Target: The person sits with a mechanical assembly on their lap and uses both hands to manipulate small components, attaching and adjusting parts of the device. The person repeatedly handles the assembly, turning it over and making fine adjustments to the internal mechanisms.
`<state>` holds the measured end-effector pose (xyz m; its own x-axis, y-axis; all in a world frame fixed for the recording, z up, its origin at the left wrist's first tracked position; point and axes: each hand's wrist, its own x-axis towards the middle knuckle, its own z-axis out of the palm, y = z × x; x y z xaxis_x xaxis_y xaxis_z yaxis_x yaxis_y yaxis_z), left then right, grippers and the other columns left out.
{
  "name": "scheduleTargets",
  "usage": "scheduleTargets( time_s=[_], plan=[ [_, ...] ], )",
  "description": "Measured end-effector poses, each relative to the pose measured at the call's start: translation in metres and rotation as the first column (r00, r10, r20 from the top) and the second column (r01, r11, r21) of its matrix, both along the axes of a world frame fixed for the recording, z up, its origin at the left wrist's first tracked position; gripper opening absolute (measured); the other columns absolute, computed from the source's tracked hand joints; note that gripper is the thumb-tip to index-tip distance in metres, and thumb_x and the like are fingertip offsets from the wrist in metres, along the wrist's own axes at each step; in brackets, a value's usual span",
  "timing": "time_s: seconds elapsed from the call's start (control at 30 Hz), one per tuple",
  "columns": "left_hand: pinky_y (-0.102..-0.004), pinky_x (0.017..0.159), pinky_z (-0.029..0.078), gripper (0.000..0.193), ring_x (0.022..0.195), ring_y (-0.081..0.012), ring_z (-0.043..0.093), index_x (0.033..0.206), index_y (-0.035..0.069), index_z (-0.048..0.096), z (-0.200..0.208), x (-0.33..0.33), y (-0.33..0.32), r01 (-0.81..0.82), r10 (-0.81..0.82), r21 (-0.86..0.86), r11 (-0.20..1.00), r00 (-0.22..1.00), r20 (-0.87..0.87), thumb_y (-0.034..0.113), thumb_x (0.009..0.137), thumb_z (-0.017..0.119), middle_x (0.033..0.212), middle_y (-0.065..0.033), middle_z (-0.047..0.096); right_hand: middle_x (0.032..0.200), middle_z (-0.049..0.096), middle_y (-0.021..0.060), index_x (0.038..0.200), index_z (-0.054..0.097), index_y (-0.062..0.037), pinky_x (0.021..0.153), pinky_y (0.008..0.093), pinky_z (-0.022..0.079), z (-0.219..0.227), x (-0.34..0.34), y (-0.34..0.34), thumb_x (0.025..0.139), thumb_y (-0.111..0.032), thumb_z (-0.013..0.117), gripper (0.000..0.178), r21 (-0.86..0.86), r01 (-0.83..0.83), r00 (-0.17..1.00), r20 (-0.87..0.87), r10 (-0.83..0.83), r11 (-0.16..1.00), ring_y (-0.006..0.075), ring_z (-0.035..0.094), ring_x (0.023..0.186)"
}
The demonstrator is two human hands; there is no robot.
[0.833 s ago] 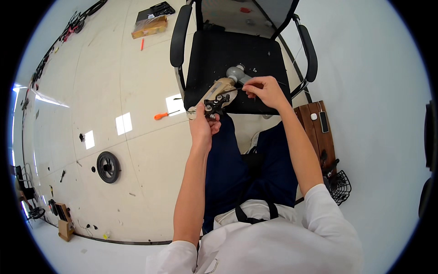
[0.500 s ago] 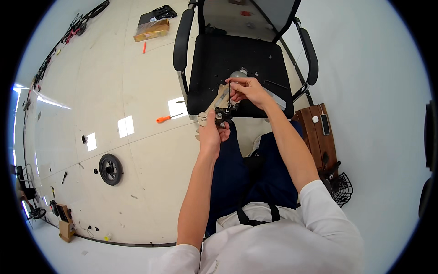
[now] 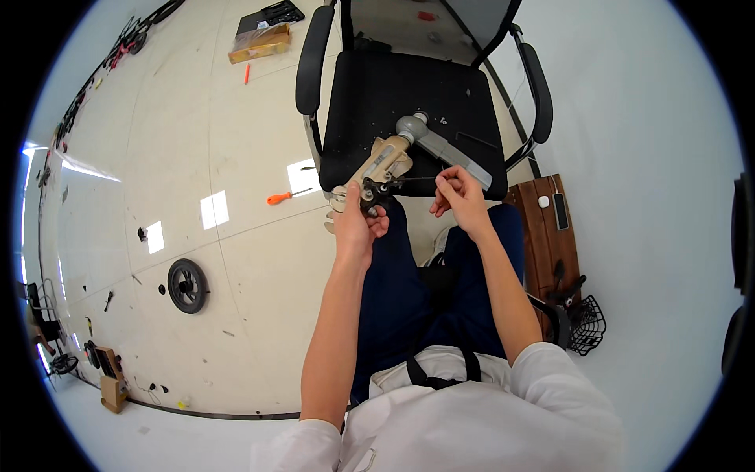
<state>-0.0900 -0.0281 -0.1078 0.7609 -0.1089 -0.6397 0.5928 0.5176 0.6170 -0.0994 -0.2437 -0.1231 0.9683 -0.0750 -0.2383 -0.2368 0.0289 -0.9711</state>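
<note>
My left hand (image 3: pixel 359 228) is closed around a small black metal part with round silver bolts (image 3: pixel 376 193), held over the chair's front edge. Between the fingertips of my right hand (image 3: pixel 460 197) is a thin black hex key (image 3: pixel 417 179). The key lies roughly level, its far end reaching the part; whether it sits in a bolt is too small to tell. Behind the part, a beige and grey jointed device (image 3: pixel 384 161) rests on the black chair seat (image 3: pixel 366 94), its grey arm running to the right. Its lower left end is partly covered by my left hand.
Another hex key (image 3: pixel 476 140) and small bits lie on the seat, between two armrests (image 3: pixel 314 61). On the floor to the left are an orange screwdriver (image 3: pixel 279 198), a small black wheel (image 3: pixel 187 285) and a cardboard box (image 3: pixel 259 43). A wooden box (image 3: pixel 543 236) and wire basket (image 3: pixel 587 326) stand right.
My right hand has moved right and down, swinging the hex key from upright to nearly level. The grey joint on the seat now shows fully. My left hand still holds the part.
</note>
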Motion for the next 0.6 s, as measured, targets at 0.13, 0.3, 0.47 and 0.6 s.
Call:
scheduleTargets(
  time_s=[0.13, 0.3, 0.47, 0.6],
  plan=[
    [-0.0261, 0.043, 0.040, 0.041, 0.051, -0.0149, 0.055, 0.097, 0.004, 0.055, 0.001, -0.002, -0.003, 0.016, -0.016, 0.002, 1.000, 0.999, 0.046, 0.043, 0.104, 0.044, 0.066, -0.0069, 0.057, 0.070, 0.059, 0.0041, 0.104, 0.055, -0.0020, 0.049, 0.0246, 0.049, 0.002, 0.014, 0.004, 0.099, -0.018, 0.057, 0.017, 0.081, 0.040, 0.999, 0.004, -0.041, 0.996, 0.0143, 0.063, 0.058],
    [-0.0258, 0.043, 0.039, 0.039, 0.053, -0.0144, 0.055, 0.097, 0.005, 0.055, 0.002, -0.002, -0.006, -0.010, 0.018, -0.095, 0.995, 0.996, 0.087, 0.042, 0.105, 0.042, 0.068, -0.0061, 0.056, 0.073, 0.057, 0.0035, 0.106, 0.054, -0.0043, 0.046, 0.0236, 0.046, 0.022, 0.052, 0.006, 0.099, -0.018, 0.058, 0.016, 0.102, -0.051, 0.998, -0.022, 0.054, 0.994, 0.0131, 0.060, 0.058],
    [-0.0260, 0.044, 0.041, 0.041, 0.053, -0.0142, 0.056, 0.097, 0.005, 0.055, -0.001, -0.006, -0.010, 0.020, -0.015, -0.074, 0.997, 0.998, 0.068, 0.042, 0.105, 0.042, 0.068, -0.0064, 0.058, 0.073, 0.053, 0.0023, 0.107, 0.054, -0.0062, 0.041, 0.0221, 0.039, 0.019, 0.077, 0.026, 0.103, -0.019, 0.047, 0.015, 0.098, -0.134, 0.984, -0.105, 0.144, 0.986, 0.0100, 0.053, 0.052],
    [-0.0263, 0.045, 0.043, 0.045, 0.053, -0.0146, 0.057, 0.093, 0.002, 0.056, 0.007, -0.018, -0.024, 0.079, -0.079, -0.010, 0.997, 0.995, 0.055, 0.043, 0.105, 0.042, 0.068, -0.0077, 0.059, 0.070, 0.049, 0.0011, 0.107, 0.052, -0.0075, 0.042, 0.0218, 0.029, 0.010, 0.090, 0.038, 0.107, -0.022, 0.036, 0.021, -0.010, -0.104, 0.983, -0.153, 0.102, 0.994, 0.0069, 0.038, 0.048]
  ],
)
